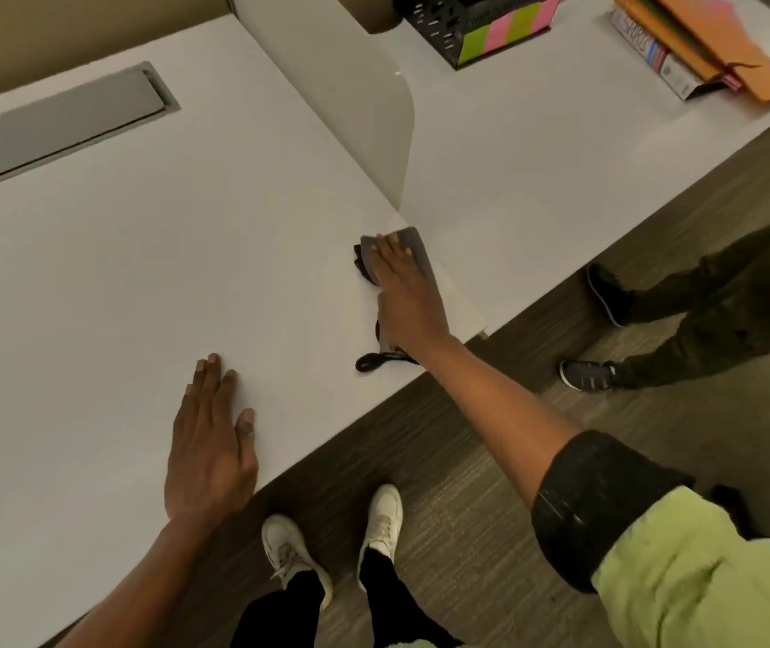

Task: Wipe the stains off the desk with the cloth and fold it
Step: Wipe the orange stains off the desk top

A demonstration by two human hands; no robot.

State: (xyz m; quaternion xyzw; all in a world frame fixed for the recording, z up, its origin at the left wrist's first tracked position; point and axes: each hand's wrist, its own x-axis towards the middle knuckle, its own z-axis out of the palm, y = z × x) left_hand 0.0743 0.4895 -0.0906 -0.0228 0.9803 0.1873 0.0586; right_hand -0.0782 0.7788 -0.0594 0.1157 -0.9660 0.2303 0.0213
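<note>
A grey cloth (416,247) lies flat on the white desk (140,273), close to the desk's right front corner and just below the divider panel. My right hand (404,297) presses down on the cloth with fingers stretched flat, covering most of it. A dark strap or loop (369,362) sticks out from under my right wrist at the desk edge. My left hand (210,441) rests palm down on the bare desk near the front edge, fingers together, holding nothing. No stain is visible on the desk surface.
A white divider panel (350,100) stands between this desk and the neighbouring one. A grey cable hatch (60,123) is set in the desk at far left. A black organizer with coloured sticky notes (481,30), books and orange folders (701,44) sit beyond. Another person's legs (682,320) stand at right.
</note>
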